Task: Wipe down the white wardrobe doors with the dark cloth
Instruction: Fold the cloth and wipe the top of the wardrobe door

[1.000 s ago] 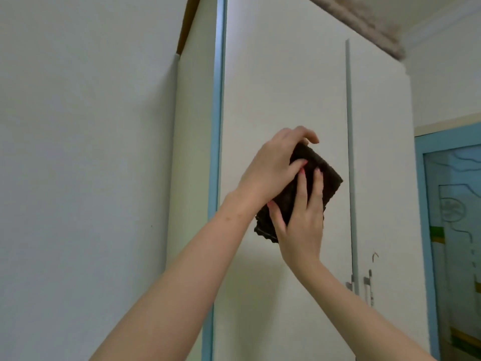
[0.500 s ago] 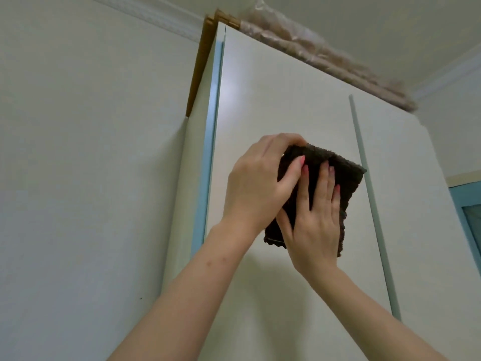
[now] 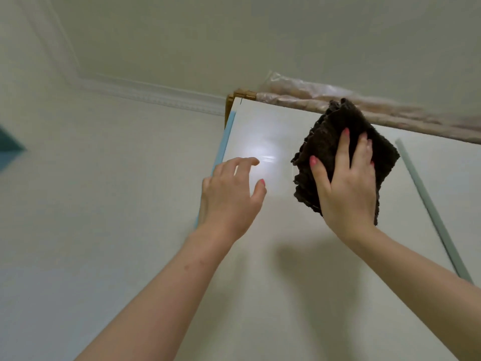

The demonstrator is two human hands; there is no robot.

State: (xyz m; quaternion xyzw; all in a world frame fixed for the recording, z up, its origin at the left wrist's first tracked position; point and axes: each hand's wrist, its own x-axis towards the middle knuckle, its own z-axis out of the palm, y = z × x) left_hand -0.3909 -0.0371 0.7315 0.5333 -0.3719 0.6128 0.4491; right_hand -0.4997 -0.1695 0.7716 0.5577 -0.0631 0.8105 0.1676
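Note:
The dark folded cloth (image 3: 330, 142) lies flat against the upper part of the left white wardrobe door (image 3: 273, 256), close to its top edge. My right hand (image 3: 346, 188) presses on the cloth with fingers spread. My left hand (image 3: 229, 199) hovers to the left of the cloth, fingers apart, holding nothing, near the door's blue left edge strip (image 3: 221, 152). A grey strip (image 3: 432, 212) separates this door from the right door (image 3: 455, 173).
A plastic-wrapped bundle (image 3: 338, 100) lies along the wardrobe top, just above the cloth. The white wall (image 3: 104, 191) borders the wardrobe on the left, with ceiling moulding (image 3: 145, 92) above. The ceiling is close overhead.
My left hand let go of the cloth and moved left. The right hand carried the cloth up and right toward the door's top. The view tilted upward.

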